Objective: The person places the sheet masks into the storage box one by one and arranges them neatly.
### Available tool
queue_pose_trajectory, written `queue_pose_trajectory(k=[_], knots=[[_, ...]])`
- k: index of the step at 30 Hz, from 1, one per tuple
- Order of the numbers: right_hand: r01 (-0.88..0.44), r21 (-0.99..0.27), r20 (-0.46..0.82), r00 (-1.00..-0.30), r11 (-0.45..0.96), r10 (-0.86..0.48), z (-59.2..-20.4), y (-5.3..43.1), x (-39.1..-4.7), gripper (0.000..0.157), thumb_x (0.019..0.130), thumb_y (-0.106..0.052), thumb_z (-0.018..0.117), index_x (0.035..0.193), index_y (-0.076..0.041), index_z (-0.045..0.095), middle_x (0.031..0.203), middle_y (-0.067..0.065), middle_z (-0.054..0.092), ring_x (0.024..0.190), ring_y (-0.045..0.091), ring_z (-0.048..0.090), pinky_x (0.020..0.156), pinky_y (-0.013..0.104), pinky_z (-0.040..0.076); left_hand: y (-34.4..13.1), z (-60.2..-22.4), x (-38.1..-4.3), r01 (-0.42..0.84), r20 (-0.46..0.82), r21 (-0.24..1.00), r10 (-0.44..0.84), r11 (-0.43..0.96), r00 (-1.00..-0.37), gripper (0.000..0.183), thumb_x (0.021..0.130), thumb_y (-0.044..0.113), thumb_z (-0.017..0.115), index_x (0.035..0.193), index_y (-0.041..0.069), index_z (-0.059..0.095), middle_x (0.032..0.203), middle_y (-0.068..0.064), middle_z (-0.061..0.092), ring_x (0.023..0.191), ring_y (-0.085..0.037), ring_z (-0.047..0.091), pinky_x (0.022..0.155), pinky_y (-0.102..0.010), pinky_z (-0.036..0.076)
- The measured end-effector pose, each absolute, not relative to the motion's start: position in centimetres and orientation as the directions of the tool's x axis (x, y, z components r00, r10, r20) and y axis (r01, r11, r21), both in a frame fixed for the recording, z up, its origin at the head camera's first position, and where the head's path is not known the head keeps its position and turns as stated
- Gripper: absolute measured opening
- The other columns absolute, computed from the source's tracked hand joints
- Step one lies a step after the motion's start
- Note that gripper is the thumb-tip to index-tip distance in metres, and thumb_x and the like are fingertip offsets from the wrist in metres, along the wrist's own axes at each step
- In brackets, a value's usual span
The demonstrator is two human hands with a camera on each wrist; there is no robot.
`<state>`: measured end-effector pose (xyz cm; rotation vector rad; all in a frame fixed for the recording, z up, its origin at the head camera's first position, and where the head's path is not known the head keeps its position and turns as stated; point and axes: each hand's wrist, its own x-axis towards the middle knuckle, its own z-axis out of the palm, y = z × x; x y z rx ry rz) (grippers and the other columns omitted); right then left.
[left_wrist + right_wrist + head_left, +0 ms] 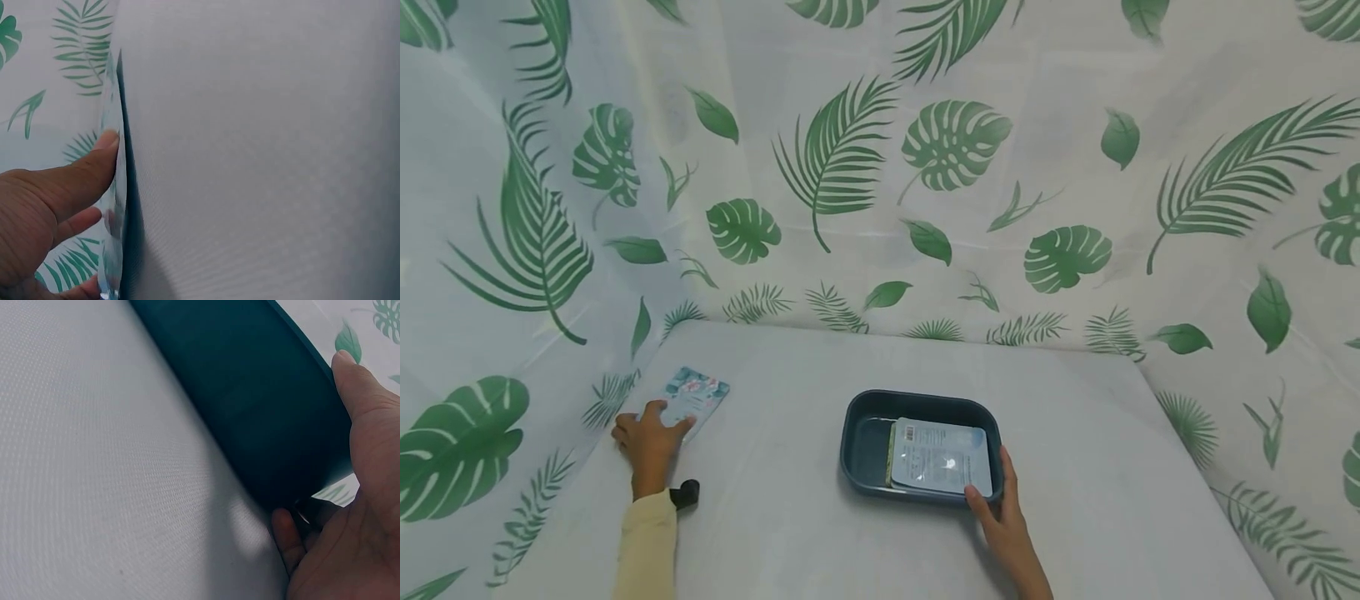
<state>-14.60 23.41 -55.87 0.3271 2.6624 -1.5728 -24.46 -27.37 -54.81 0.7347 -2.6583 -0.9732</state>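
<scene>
At the left side of the table lies a flat, shiny light-blue packet (694,396) with a floral print. My left hand (651,437) holds it by its near part, thumb and fingers bent and spread across it. In the left wrist view the packet (114,187) appears edge-on, with the thumb touching its upper face. A dark blue-green plastic tray (867,475) sits right of centre. Inside it, towards the right, lie flat light-coloured packets (942,457), the top one bearing a barcode and small print. My right hand (1009,529) grips the tray's near right corner, thumb at the rim and fingers along the outside.
A white, fine-textured table (775,500) lies under everything. White sheeting printed with green leaves (955,250) hangs behind and at both sides, meeting the table's edges. A dark band with a small device (686,495) is on the left wrist, beside a pale yellow sleeve.
</scene>
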Motion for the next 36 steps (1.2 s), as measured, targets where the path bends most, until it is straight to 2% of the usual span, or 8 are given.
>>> queue_pose_trajectory(k=[4,9,12,16,25,32,34,36], knots=[[0.184,-0.864,-0.123,-0.980,0.468,0.158,-55.9,23.4,-14.8,0.090,0.095,-0.046,0.059,0.157,-0.032,-0.005,0.166,0.013,0.000,0.149,0.045,0.006,0.113,0.069,0.012,-27.4,-54.9,-24.4,-0.364,0.028,0.618,-0.481,0.697,-0.876,0.059,0.081,0.022,0.078,0.125,-0.005,0.049,0.122,-0.045,0.031,0.112,-0.056,0.029,0.093,-0.065,0.027],[0.187,-0.864,-0.126,-0.979,0.467,0.160,-55.9,23.6,-14.8,0.089,0.095,-0.048,0.058,0.156,-0.035,-0.006,0.166,0.012,0.000,0.149,0.046,0.008,0.112,0.070,0.013,-27.5,-55.2,-24.9,-0.289,-0.028,0.619,-0.348,0.730,-0.937,0.062,0.084,0.025,0.075,0.131,-0.006,0.049,0.118,-0.041,0.040,0.104,-0.050,0.042,0.088,-0.061,0.039],[0.174,-0.873,-0.117,-0.982,0.456,0.150,-55.9,23.7,-14.8,0.089,0.095,-0.048,0.058,0.156,-0.034,-0.005,0.166,0.012,0.000,0.149,0.046,0.007,0.112,0.069,0.012,-27.5,-55.3,-24.9,-0.267,-0.076,0.638,-0.285,0.723,-0.955,0.058,0.088,0.023,0.072,0.133,-0.004,0.050,0.128,-0.039,0.044,0.115,-0.052,0.044,0.098,-0.062,0.038],[0.175,-0.872,-0.120,-0.982,0.457,0.147,-56.0,23.8,-14.8,0.089,0.095,-0.048,0.058,0.157,-0.034,-0.005,0.166,0.012,0.001,0.149,0.045,0.007,0.113,0.068,0.013,-26.9,-54.7,-24.5,-0.234,-0.154,0.646,-0.176,0.727,-0.972,0.050,0.090,0.025,0.070,0.132,0.001,0.055,0.143,-0.034,0.041,0.133,-0.053,0.035,0.107,-0.063,0.031],[0.180,-0.871,-0.123,-0.981,0.457,0.152,-55.9,23.8,-14.7,0.089,0.095,-0.047,0.058,0.157,-0.032,-0.005,0.165,0.013,0.001,0.149,0.046,0.007,0.112,0.068,0.013,-24.5,-53.8,-24.4,-0.049,-0.193,0.725,0.135,0.687,-0.972,0.054,0.084,0.029,0.077,0.129,0.007,0.059,0.146,-0.032,0.042,0.132,-0.057,0.037,0.104,-0.065,0.035],[0.176,-0.870,-0.117,-0.981,0.460,0.154,-55.9,23.7,-14.7,0.089,0.095,-0.046,0.058,0.157,-0.030,-0.003,0.165,0.014,0.002,0.149,0.045,0.008,0.113,0.068,0.013,-22.9,-53.8,-24.6,-0.047,-0.160,0.826,0.153,0.562,-0.975,0.063,0.084,0.034,0.076,0.139,0.014,0.051,0.154,-0.024,0.034,0.140,-0.053,0.030,0.108,-0.066,0.030],[0.171,-0.872,-0.111,-0.982,0.459,0.154,-55.9,23.8,-14.6,0.088,0.095,-0.046,0.058,0.157,-0.030,-0.003,0.165,0.014,0.002,0.149,0.045,0.008,0.113,0.068,0.013,-22.6,-53.5,-24.8,-0.038,-0.120,0.861,0.131,0.508,-0.984,0.065,0.085,0.034,0.075,0.142,0.017,0.047,0.149,-0.022,0.042,0.135,-0.047,0.040,0.106,-0.060,0.036],[0.164,-0.873,-0.103,-0.983,0.459,0.154,-55.9,23.8,-14.6,0.088,0.096,-0.045,0.058,0.157,-0.030,-0.003,0.165,0.015,0.002,0.149,0.045,0.007,0.113,0.068,0.013,-22.1,-52.9,-24.7,-0.031,-0.088,0.894,0.108,0.447,-0.990,0.067,0.086,0.031,0.075,0.144,0.018,0.044,0.139,-0.021,0.052,0.123,-0.035,0.055,0.100,-0.046,0.046]])
